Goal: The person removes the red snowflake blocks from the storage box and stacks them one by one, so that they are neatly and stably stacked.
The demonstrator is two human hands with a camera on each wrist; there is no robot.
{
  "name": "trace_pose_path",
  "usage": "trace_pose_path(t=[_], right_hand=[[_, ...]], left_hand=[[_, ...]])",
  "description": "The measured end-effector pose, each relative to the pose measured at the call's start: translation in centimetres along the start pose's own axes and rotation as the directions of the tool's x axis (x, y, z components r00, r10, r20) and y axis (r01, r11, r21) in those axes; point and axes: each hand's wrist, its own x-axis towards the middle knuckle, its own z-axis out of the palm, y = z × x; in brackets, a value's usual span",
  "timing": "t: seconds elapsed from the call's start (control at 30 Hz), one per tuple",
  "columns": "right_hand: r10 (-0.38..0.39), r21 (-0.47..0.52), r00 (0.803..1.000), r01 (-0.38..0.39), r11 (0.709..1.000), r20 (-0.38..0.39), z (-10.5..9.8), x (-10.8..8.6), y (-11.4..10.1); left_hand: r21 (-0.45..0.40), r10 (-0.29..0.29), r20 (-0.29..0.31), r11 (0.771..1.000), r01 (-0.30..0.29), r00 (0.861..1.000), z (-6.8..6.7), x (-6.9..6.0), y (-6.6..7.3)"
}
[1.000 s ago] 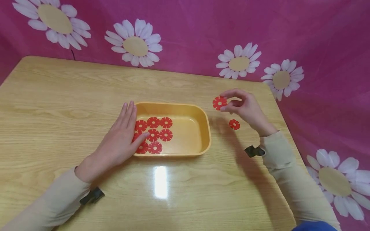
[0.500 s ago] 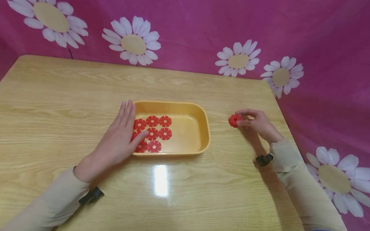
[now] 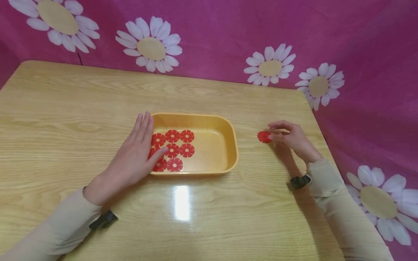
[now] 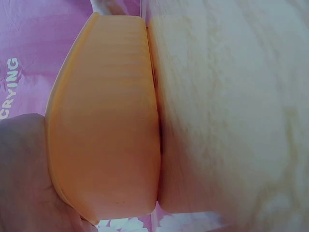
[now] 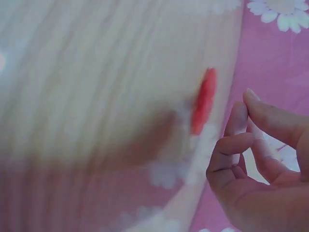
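Note:
My left hand [image 3: 132, 156] rests over the left rim of a yellow plastic tray [image 3: 212, 117], fingers straight and thumb stretched over the inside. Several red notched interlocking discs [image 3: 187, 150] lie flat in the tray's left half, some partly hidden by that hand. On the table right of the tray, two more red discs [image 3: 263, 137] lie one on the other. Beside them is my right hand [image 3: 294, 139], its index finger and thumb apart in the head view. The right wrist view shows the red discs [image 5: 204, 101] apart from the fingertips, which hold nothing.
The wood-grain table [image 3: 209, 217] ends at a right edge near my right forearm. Behind and to the right hangs a magenta cloth [image 3: 212, 40] printed with white daisies. The tray's outer wall [image 4: 106, 116] stands on the table in the left wrist view.
My right hand carried a red disc right and down onto the disc lying on the table, then let it go. The left hand kept its place on the tray.

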Motion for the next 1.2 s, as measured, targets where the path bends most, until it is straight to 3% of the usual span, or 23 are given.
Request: trace_pose_path(t=[0.13, 0.27, 0.37, 0.47, 0.57, 0.67, 0.77, 0.97, 1.2], right_hand=[[-0.08, -0.002, 0.996, 0.08, 0.997, -0.026, 1.1, -0.3, -2.6], [-0.192, 0.064, 0.981, 0.19, 0.98, 0.011, 3.8, -0.4, -6.2], [-0.342, 0.161, 0.937, 0.327, 0.931, 0.075, 6.8, -0.3, -9.0], [-0.438, 0.233, 0.879, 0.394, 0.889, 0.186, 10.4, -0.2, -11.2], [-0.472, 0.197, 0.832, 0.43, 0.881, 0.292, 13.8, 0.0, -12.4], [-0.48, 0.094, 0.805, 0.48, 0.873, 0.349, 16.2, 0.2, -12.5], [-0.473, -0.023, 0.802, 0.516, 0.857, 0.365, 17.4, 0.4, -12.1], [-0.451, -0.108, 0.795, 0.532, 0.84, 0.405, 18.0, 0.5, -12.0], [-0.413, -0.214, 0.809, 0.529, 0.821, 0.418, 18.2, 0.2, -12.5]], left_hand=[[0.0, 0.001, -0.001, 1.0, -0.001, 1.0, -0.2, -0.1, 0.0], [-0.008, -0.007, 0.003, 1.0, 0.007, 1.0, -0.2, -0.1, 0.0], [-0.014, -0.008, -0.001, 1.0, 0.008, 1.0, -0.2, -0.2, -0.1], [-0.018, -0.006, -0.001, 1.0, 0.006, 1.0, -0.2, -0.2, -0.2], [-0.018, -0.005, 0.009, 1.0, 0.005, 1.0, -0.1, -0.1, -0.1], [-0.02, -0.003, 0.019, 1.0, 0.004, 1.0, 0.0, 0.0, -0.1], [-0.015, 0.003, 0.018, 1.0, -0.003, 1.0, 0.1, 0.1, 0.0], [-0.011, 0.01, 0.011, 1.0, -0.01, 1.0, -0.2, 0.1, -0.1], [-0.016, 0.005, 0.008, 1.0, -0.005, 1.0, -0.2, 0.1, 0.0]])
